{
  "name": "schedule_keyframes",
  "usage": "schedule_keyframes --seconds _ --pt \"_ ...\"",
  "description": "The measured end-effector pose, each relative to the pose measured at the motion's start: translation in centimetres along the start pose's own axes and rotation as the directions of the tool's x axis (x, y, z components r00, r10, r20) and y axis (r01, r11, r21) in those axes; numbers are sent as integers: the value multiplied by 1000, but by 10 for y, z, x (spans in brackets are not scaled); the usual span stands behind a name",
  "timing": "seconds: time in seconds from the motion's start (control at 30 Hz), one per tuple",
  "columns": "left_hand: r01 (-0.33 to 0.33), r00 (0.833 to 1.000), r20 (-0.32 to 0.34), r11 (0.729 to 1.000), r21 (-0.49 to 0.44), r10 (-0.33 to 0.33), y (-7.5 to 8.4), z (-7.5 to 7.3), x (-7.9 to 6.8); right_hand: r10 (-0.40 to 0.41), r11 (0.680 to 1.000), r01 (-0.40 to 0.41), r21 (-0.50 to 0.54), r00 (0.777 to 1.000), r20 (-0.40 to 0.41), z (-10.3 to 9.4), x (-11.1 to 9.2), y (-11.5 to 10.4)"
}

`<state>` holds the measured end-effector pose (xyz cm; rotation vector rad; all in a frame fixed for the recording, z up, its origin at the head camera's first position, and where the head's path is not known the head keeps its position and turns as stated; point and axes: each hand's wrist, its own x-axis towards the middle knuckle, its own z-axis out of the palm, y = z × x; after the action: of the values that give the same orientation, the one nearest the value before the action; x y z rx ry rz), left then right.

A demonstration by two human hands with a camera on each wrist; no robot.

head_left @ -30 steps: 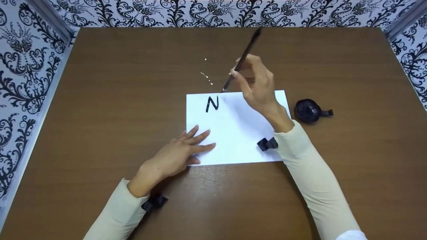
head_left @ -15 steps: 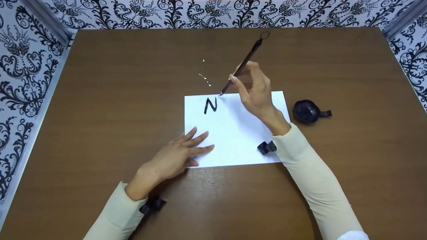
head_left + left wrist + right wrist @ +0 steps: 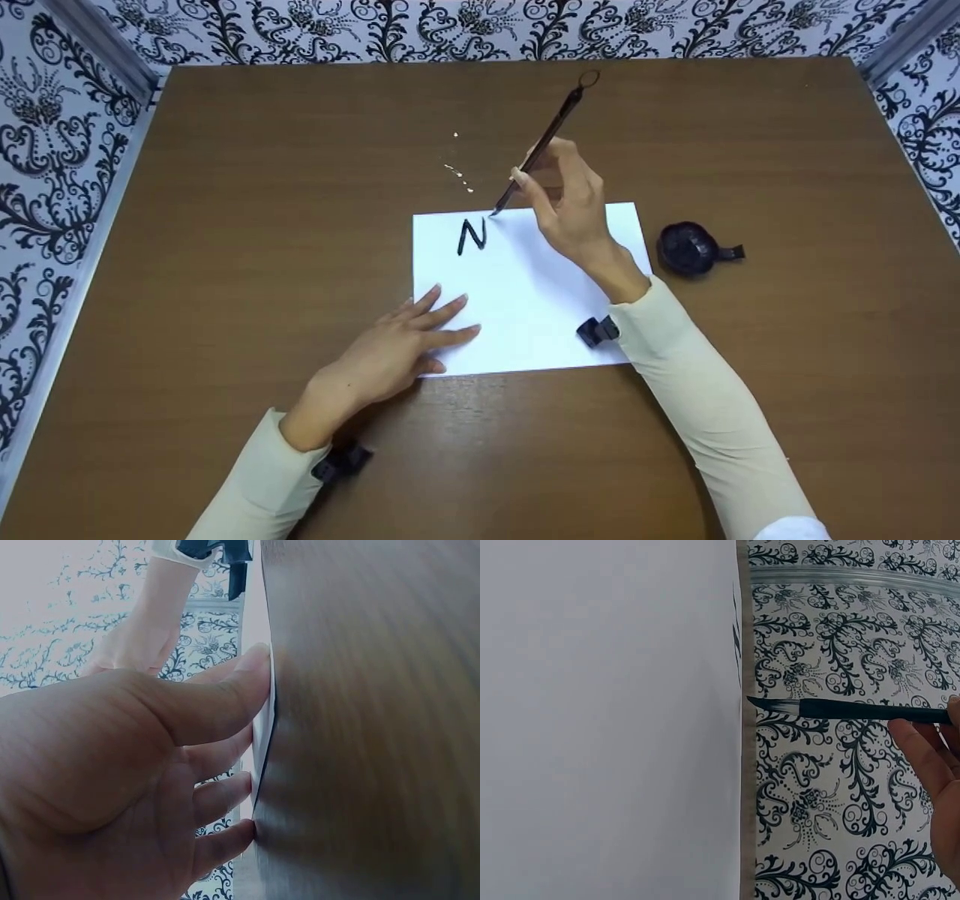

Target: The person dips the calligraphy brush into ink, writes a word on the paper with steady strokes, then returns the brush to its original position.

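Observation:
My right hand (image 3: 574, 206) pinches a dark paintbrush (image 3: 551, 131) with a loop at its top end. In the right wrist view the brush (image 3: 840, 709) shows pale bristles with a black, bent tip at the paper's surface. A white sheet of paper (image 3: 525, 300) lies on the table, with a black letter N (image 3: 472, 236) near its top left. The tip is just right of the N, close to the top edge. My left hand (image 3: 382, 352) rests with spread fingers on the sheet's lower left corner; the left wrist view shows its thumb (image 3: 225, 694) at the paper's edge.
A small dark ink dish (image 3: 688, 249) with a short handle stands right of the paper on the brown wooden table (image 3: 247, 225). Small bright specks (image 3: 459, 175) lie beyond the sheet. Patterned wallpaper (image 3: 480, 30) surrounds the table's far side.
The brush tip has come down slightly from the paper's top edge onto the sheet beside the N. The left hand stays in place; the whole view has shifted slightly.

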<state>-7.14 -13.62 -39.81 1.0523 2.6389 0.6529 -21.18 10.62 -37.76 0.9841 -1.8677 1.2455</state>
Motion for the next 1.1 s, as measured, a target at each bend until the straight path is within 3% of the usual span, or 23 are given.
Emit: schedule_keyframes --seconds 0.83,1.1 --pt "-8 1000 4 1000 -3 8 0 -1 0 59 998 -59 4 997 49 1 -3 3" --pt "-7 1000 4 1000 -4 7 0 -1 0 32 999 -31 -20 998 59 1 -2 4"
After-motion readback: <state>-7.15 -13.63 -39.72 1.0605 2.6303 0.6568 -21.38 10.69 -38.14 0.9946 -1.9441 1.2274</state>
